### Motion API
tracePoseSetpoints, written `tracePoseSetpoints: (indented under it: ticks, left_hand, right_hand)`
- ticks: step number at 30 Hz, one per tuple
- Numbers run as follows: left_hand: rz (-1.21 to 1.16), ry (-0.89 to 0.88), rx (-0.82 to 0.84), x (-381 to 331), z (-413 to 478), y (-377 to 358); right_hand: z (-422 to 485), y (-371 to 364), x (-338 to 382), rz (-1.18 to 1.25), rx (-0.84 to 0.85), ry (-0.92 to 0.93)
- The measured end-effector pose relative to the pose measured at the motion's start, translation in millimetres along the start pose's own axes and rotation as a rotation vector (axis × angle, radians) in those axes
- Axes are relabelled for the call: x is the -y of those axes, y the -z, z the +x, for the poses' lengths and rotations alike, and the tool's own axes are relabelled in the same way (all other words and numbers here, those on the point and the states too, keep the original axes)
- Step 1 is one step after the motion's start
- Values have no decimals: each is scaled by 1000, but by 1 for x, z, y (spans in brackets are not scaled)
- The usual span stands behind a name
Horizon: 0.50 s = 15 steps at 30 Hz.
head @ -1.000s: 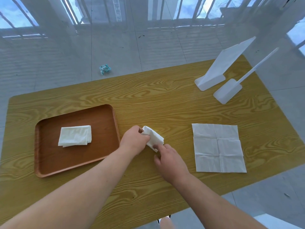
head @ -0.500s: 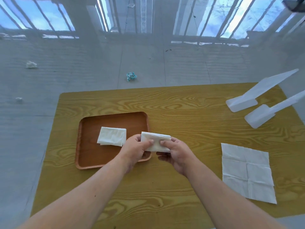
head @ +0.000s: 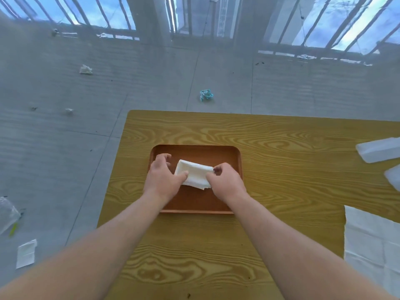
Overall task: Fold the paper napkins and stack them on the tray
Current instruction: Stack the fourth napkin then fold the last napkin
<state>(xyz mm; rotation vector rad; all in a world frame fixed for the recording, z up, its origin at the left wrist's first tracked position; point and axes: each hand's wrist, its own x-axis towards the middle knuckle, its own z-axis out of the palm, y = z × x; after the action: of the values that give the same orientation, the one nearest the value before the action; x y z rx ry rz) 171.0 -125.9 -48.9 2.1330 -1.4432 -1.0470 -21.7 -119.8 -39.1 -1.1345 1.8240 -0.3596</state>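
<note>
From the head view we see both hands over the tray (head: 225, 150), which sits on the table (head: 281, 139). The left hand (head: 161, 178) rests at the left end of the folded napkin (head: 194, 173), thumb on the paper and the other fingers curled and loosely spread above the tray floor, not closed on anything we can make out. The right hand (head: 226, 182) pinches the napkin's right end between thumb and curled fingers. The napkin lies inside the tray, near its middle; we cannot tell whether another napkin sits beneath it. An unfolded napkin (head: 372, 245) lies flat at the table's right edge, well apart from the tray. White stands (head: 378, 149) sit at the far right.
</note>
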Motion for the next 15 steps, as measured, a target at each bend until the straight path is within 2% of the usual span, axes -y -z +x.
tracePoseSetpoints:
  ticks: [3,6,11,15]
  left_hand:
    - [378,-216,-11,-5,-18,-15]
    - [615,-513,100,-12,-41,-40]
    - [809,-864,354,-39,-74,-100]
    - [869,-993,453,-64,-97,-146]
  right_hand:
    - [-8,17,-33,-258,-186,114]
    - [-28,44,-82,-386,-307,160]
    - [-73,105,-177,-418,-487,22]
    - [-103,146,-231,-316,-574,-266]
